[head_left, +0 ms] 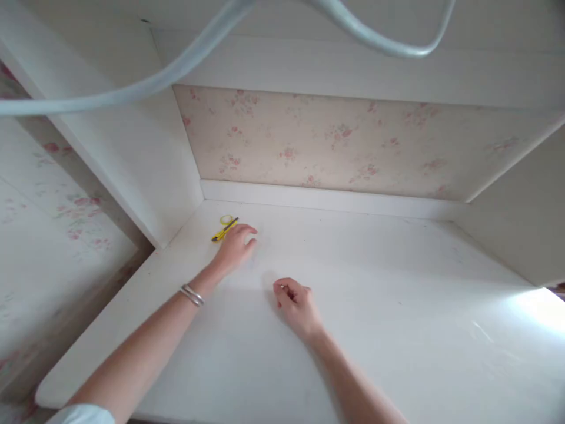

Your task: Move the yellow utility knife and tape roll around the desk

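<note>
My left hand (239, 244) hovers over or rests on the white desktop (375, 265), its thumb and forefinger apart with nothing seen between them. Just beside it, toward the back left, lies a yellow and black utility knife (222, 232), partly covered by the hand. A yellow ring, like a thin roll of tape (226, 219), sits against the knife's far side. Nearer the front, my right hand (299, 306) is curled, thumb tip against the fingertips. Whether something small is pinched there cannot be made out.
A white side panel (145, 147) stands at the left and another panel (525, 200) at the right. Floral wallpaper (309, 141) covers the back above a white strip (331, 198). A pale cable (176, 70) hangs across the top, close to the camera.
</note>
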Demonstrator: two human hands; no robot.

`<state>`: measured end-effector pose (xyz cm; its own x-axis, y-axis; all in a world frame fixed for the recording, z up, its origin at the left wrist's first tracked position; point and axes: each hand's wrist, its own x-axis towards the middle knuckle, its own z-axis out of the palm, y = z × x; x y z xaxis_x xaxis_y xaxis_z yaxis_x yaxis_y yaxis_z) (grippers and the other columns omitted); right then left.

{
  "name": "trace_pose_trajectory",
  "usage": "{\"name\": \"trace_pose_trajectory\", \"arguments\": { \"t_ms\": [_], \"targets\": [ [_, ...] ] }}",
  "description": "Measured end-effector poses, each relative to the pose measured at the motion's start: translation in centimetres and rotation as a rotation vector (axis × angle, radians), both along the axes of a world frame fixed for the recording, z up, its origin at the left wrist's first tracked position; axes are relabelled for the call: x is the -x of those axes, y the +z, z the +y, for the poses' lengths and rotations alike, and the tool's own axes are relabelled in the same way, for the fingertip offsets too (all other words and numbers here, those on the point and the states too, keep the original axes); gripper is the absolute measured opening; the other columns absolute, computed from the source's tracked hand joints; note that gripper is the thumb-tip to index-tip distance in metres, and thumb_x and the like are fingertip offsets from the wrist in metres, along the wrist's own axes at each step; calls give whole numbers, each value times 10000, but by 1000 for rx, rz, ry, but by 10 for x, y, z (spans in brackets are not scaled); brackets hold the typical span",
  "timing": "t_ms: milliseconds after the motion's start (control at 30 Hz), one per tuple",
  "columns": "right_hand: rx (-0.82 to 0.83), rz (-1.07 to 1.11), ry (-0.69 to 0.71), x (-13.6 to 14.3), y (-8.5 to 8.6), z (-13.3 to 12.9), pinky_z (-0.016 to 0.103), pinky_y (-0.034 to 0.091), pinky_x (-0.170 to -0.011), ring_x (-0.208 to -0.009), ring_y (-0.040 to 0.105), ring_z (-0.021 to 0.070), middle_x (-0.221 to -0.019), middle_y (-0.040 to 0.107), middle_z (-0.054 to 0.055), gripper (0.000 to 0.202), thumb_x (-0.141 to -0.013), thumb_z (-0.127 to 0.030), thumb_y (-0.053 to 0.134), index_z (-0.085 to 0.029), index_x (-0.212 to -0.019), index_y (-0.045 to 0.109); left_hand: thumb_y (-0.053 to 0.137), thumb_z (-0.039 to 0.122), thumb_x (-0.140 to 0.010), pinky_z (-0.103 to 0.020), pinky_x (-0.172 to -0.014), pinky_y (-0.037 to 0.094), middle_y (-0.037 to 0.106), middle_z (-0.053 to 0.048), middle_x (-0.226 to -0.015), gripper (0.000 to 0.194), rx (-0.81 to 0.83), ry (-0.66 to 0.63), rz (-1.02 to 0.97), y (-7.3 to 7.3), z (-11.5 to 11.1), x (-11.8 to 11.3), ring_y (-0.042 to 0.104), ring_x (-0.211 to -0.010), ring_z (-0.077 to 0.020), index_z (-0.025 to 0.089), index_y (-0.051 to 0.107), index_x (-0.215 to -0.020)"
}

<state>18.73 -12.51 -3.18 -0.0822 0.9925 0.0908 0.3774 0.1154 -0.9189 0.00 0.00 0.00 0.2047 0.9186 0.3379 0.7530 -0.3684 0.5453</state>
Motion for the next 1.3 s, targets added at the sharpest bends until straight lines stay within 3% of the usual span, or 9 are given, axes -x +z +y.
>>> {"name": "trace_pose_trajectory", "arguments": {
  "t_ms": [133,200,467,633,900,1033,1167,1300],
  "targets": [
    [-16,18,-58,-3,-1,1,191,340,-481,-462,464,88,-501,527,-36,274,-858,-373,459,-173,-854,646,479,247,-719,-432,-1025,202,504,-97,-1271,381,108,119,390,5,55,51,376,-1218,-289,165,557,-1083],
    [-16,27,-92,-5,-2,3,193,339,-480,-464,461,89,-499,518,-38,282,-859,-384,459,-172,-855,644,496,273,-692,-445,-1007,212,494,-115,-1284,426,155,104,422,2,68,67,397,-1198,-319,147,549,-1095],
    [1,25,-79,-6,-4,5,195,330,-476,-457,459,89,-497,528,-36,274,-854,-379,468,-173,-856,649,465,297,-703,-293,-936,351,573,-77,-1149,395,235,-25,434,-11,69,74,493,-1097,-240,146,563,-1054],
    [-10,34,-89,-9,-3,7,197,333,-481,-466,463,91,-508,533,-32,288,-850,-391,462,-174,-856,652,450,315,-756,-287,-906,389,558,-106,-1138,351,250,12,454,-19,48,46,518,-1072,-235,146,566,-1042],
    [8,-4,-200,-38,-1,21,230,372,-528,-538,526,129,-580,599,-1,310,-810,-406,462,-169,-873,652,435,360,-828,-297,-718,464,537,-125,-1081,334,160,103,423,-23,-57,-59,606,-815,-205,139,521,-1063],
    [-19,7,-260,-60,-3,27,243,402,-566,-592,539,136,-679,630,3,282,-773,-347,499,-178,-966,616,427,320,-856,-284,-694,467,544,-135,-1030,300,126,153,385,-16,-86,-96,601,-815,-202,108,531,-1042],
    [-82,-84,-125,-73,-5,27,263,450,-677,-763,566,145,-966,628,35,365,-672,-181,538,-210,-1030,604,436,344,-870,-279,-703,465,549,-123,-1015,301,113,136,345,-14,-92,-104,595,-847,-203,118,537,-1041],
    [-195,-304,51,-71,-8,24,322,412,-881,-1001,532,183,-1140,567,39,457,-633,-137,598,-263,-1072,622,396,356,-895,-249,-693,453,518,-85,-1072,296,66,83,307,-16,-88,-84,591,-842,-164,183,517,-1102]
  ]
}}
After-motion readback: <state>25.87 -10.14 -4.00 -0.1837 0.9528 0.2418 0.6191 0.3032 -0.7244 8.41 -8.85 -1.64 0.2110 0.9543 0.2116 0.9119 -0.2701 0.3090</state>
